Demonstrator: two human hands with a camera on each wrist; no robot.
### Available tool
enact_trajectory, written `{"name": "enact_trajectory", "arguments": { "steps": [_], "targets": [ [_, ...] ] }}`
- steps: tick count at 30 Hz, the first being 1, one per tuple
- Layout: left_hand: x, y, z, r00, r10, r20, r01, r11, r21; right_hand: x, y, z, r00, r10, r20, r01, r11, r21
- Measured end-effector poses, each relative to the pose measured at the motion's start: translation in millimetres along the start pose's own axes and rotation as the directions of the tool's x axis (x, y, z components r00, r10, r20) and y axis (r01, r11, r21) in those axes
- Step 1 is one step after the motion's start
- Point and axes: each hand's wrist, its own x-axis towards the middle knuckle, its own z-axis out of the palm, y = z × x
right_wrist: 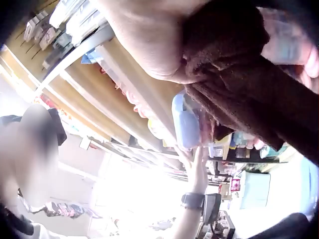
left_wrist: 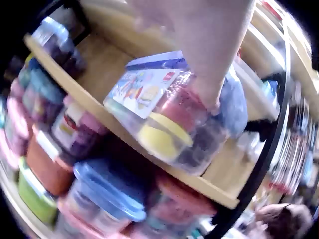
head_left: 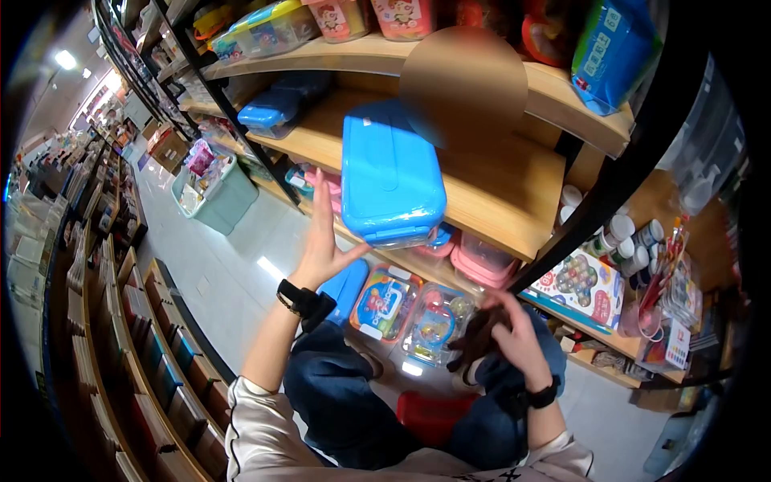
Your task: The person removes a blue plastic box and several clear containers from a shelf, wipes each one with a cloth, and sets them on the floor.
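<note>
A clear plastic box with a bright blue lid (head_left: 391, 173) stands tilted at the edge of a wooden shelf. Beside its left side is my left hand (head_left: 320, 241), fingers straight and thumb stretched toward the lower front corner. Through the box's clear side (left_wrist: 169, 132), the left wrist view shows yellow, red and dark contents and a printed label. My right hand (head_left: 518, 333) grips a dark brown cloth (head_left: 478, 336) above my right knee. In the right wrist view the cloth (right_wrist: 229, 69) hangs in folds from that hand, hiding most of its fingers.
Boxed toys (head_left: 385, 301) sit on the floor between my knees and the shelf. Pink-lidded boxes (head_left: 482, 261) fill the lower shelf. A black upright post (head_left: 598, 213) stands at the right. Behind on the left is a pale green tub (head_left: 217, 201), with book racks (head_left: 152, 353) closer.
</note>
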Motion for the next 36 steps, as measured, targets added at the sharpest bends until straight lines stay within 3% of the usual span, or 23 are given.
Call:
{"name": "enact_trajectory", "arguments": {
  "steps": [1,2,3,4,5,7,8,10,11,12,13,15,19,23,27,30,33,36],
  "targets": [
    [-7.1,-0.1,5.8,0.966,-0.258,-0.013,0.242,0.923,-0.299,12.2,-5.3,0.2,0.998,-0.022,-0.065,0.023,1.0,0.015],
    [-20.4,-17.8,16.3,0.893,-0.365,0.263,0.442,0.605,-0.662,27.0,-22.2,-0.7,0.999,-0.027,-0.021,0.028,0.997,0.07],
    [-20.8,-15.3,12.7,0.893,-0.364,0.264,0.443,0.602,-0.665,44.2,-41.7,-0.3,0.999,-0.035,0.021,0.032,0.992,0.125],
    [-18.9,-10.2,8.2,0.831,-0.355,0.428,0.521,0.227,-0.823,61.3,-45.2,1.8,1.0,-0.008,0.022,0.004,0.984,0.18],
    [-17.9,-6.8,6.5,0.775,-0.273,0.57,0.54,-0.184,-0.822,77.5,-48.4,4.3,1.0,0.016,0.023,-0.021,0.972,0.233],
    [-19.0,-4.7,19.0,0.8,-0.307,0.515,0.478,-0.193,-0.857,103.4,-68.0,11.0,0.979,0.192,0.072,-0.205,0.938,0.28],
    [-19.1,-10.3,27.3,0.739,-0.365,0.565,0.526,-0.211,-0.824,119.6,-57.4,18.0,0.992,0.094,0.083,-0.117,0.936,0.331],
    [-11.4,-1.1,31.4,0.618,-0.511,0.598,0.581,-0.215,-0.785,125.5,-63.4,29.1,0.974,0.135,0.181,-0.183,0.942,0.281],
    [-11.1,3.8,26.8,0.621,-0.51,0.595,0.578,-0.214,-0.788,124.3,-70.1,34.6,0.95,0.163,0.265,-0.228,0.944,0.239],
    [-8.7,10.1,19.0,0.618,-0.504,0.603,0.605,-0.184,-0.774,131.1,-41.9,55.1,0.981,-0.185,0.062,0.171,0.969,0.181],
    [-5.8,18.3,9.1,0.613,-0.499,0.612,0.632,-0.154,-0.759,122.7,-43.8,62.3,0.991,-0.131,0.026,0.123,0.971,0.206],
    [-8.1,38.6,-16.2,0.631,-0.482,0.608,0.623,-0.152,-0.767,97.4,-57.9,60.0,0.987,0.048,0.154,-0.078,0.978,0.192],
    [-30.2,72.0,-57.2,0.499,-0.543,0.676,0.767,-0.088,-0.636,55.4,-56.5,72.3,0.982,-0.023,0.189,-0.013,0.982,0.186],
    [-48.6,119.1,-81.1,0.387,-0.552,0.739,0.819,-0.162,-0.55,4.0,-82.4,68.1,0.947,0.091,0.309,-0.16,0.965,0.206],
    [-86.7,163.1,-53.8,0.296,-0.624,0.723,0.745,-0.323,-0.584,-30.7,-48.4,53.2,0.948,0.111,0.298,-0.135,0.989,0.062],
    [-119.4,153.9,-10.0,0.213,-0.524,0.824,0.733,-0.472,-0.49,-51.8,0.0,54.0,0.911,0.266,0.314,-0.334,0.924,0.186],
    [-151.7,135.8,43.6,0.147,-0.448,0.882,0.734,-0.548,-0.401,-59.1,47.2,55.7,0.885,0.38,0.268,-0.444,0.862,0.244],
    [-174.7,127.3,94.5,0.153,-0.495,0.855,0.724,-0.533,-0.438,-57.8,98.4,58.0,0.879,0.45,0.158,-0.475,0.858,0.197]
  ]
}}
